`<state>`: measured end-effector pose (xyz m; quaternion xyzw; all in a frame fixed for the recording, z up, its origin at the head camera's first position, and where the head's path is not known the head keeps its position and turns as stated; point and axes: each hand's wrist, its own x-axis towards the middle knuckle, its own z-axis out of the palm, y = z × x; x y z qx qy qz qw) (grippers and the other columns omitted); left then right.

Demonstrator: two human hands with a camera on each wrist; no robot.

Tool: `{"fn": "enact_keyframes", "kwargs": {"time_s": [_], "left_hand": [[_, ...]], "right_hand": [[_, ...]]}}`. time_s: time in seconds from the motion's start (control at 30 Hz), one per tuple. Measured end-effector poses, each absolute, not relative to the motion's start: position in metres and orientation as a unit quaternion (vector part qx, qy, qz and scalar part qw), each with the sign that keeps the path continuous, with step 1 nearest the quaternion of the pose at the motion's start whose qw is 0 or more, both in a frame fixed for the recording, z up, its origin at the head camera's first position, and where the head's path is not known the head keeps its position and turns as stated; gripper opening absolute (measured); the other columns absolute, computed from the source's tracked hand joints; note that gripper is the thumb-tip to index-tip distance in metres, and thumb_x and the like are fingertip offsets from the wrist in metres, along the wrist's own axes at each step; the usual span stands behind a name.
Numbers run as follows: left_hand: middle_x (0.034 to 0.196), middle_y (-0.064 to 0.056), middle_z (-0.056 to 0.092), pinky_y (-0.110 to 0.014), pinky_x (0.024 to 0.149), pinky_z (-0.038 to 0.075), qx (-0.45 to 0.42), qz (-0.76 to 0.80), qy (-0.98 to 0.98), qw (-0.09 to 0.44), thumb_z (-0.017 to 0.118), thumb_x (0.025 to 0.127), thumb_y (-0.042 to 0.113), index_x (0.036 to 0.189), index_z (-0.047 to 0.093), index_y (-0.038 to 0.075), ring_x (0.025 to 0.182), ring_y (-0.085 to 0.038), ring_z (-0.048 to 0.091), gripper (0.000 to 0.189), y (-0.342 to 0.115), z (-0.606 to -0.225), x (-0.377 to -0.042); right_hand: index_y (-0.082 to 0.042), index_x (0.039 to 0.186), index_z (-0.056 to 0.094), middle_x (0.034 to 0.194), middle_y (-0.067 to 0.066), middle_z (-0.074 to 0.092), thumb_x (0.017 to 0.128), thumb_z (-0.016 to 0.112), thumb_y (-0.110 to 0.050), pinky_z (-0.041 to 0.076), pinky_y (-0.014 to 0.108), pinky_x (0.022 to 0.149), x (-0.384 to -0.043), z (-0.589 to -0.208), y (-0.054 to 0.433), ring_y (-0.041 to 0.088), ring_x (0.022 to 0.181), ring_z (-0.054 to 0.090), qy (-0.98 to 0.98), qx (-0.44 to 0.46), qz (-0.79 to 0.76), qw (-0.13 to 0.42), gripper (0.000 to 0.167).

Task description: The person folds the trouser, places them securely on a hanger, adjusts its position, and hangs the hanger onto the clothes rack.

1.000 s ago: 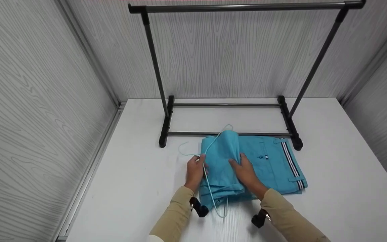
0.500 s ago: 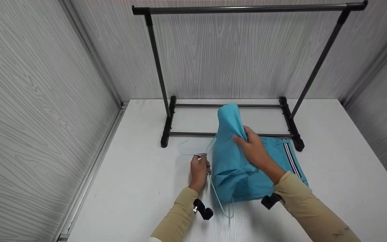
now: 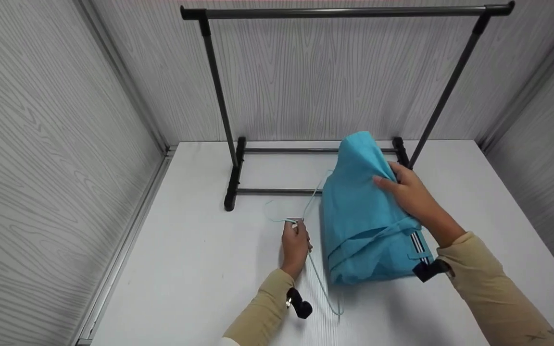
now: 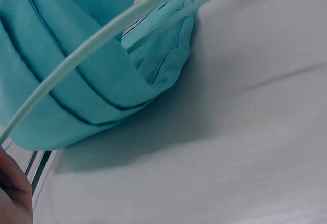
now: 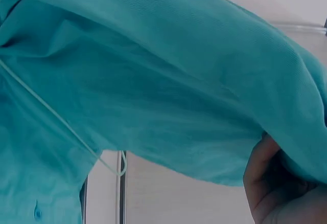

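Note:
Light-blue trousers (image 3: 358, 206) lie folded at the right, their upper part lifted and leaning back over the rack's base. My right hand (image 3: 416, 197) grips the raised fold at its right side, thumb in front. In the right wrist view, the fingers of my right hand (image 5: 271, 183) curl under the cloth (image 5: 204, 65). Left of the trousers, my left hand (image 3: 296, 245) pinches a thin pale-blue clothes hanger (image 3: 320, 278) near its hook. One end of the hanger goes behind the fabric. A striped waistband (image 3: 419, 245) shows at the lower right, partly covered.
A black garment rack (image 3: 344, 13) stands at the back, its lower bar (image 3: 277, 191) close behind the trousers. White tabletop (image 3: 200, 259) lies to the left. Grey wood-patterned panels (image 3: 46, 158) enclose the left, back and right.
My right hand has lifted the upper part of the trousers and carried it right, covering most of the waistband side. My left hand has shifted slightly right, still holding the hanger.

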<state>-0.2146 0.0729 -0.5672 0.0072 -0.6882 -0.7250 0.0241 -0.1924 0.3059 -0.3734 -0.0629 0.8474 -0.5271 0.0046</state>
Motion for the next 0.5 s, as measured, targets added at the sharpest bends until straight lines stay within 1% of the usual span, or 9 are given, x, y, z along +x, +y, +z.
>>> {"fn": "enact_keyframes", "kwargs": {"time_s": [0.2,0.37,0.5], "left_hand": [[0.061,0.000,0.045,-0.027,0.043,0.045,0.024,-0.705,-0.707,0.046,0.039,0.101,0.021,0.096,0.048,0.011,0.048,-0.012,0.047,0.014,0.080,-0.568,-0.212],[0.061,0.000,0.046,-0.026,0.041,0.043,0.037,-0.699,-0.711,0.066,0.040,0.101,0.020,0.094,0.048,0.012,0.047,-0.012,0.046,0.013,0.080,-0.570,-0.212],[0.063,0.000,0.046,-0.026,0.041,0.043,0.035,-0.699,-0.711,0.069,0.040,0.101,0.021,0.095,0.048,0.013,0.048,-0.013,0.047,0.013,0.079,-0.571,-0.211]], "right_hand": [[0.000,0.145,0.022,0.134,0.025,0.041,0.095,0.052,-0.037,0.037,0.058,0.093,-0.187,-0.394,0.354,0.040,0.115,0.046,0.865,-0.025,-0.501,0.013,0.070],[0.004,0.145,0.018,0.137,0.030,0.034,0.095,0.050,-0.040,0.028,0.063,0.096,-0.183,-0.432,0.397,0.046,0.120,0.039,0.872,0.030,-0.488,0.039,0.074],[0.008,0.144,0.015,0.138,0.035,0.029,0.095,0.048,-0.041,0.024,0.066,0.097,-0.181,-0.466,0.417,0.050,0.123,0.033,0.869,0.068,-0.486,0.063,0.077]]}}
